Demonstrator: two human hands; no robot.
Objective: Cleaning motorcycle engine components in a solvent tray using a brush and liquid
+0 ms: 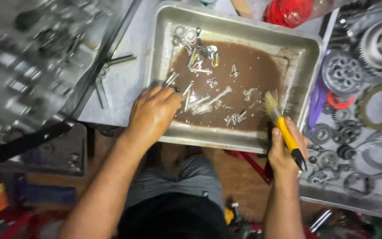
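A metal tray [244, 31] holds brown murky liquid [253, 71] with several bolts, screws and washers [208, 104] lying in it. My left hand [153, 113] reaches over the tray's near left edge, fingers down among the bolts; whether it grips one I cannot tell. My right hand [284, 148] is at the tray's near right corner, closed around a paintbrush [284, 128] with a yellow and black handle. Its pale bristles point up toward the liquid's right edge.
A second tray [354, 201] on the right carries gears [343, 71], clutch plates and rings. A red round object [288, 11] sits behind the tray. A three-arm wrench [105, 73] lies on the grey surface left of the tray. A blurred engine part [23, 57] fills the upper left.
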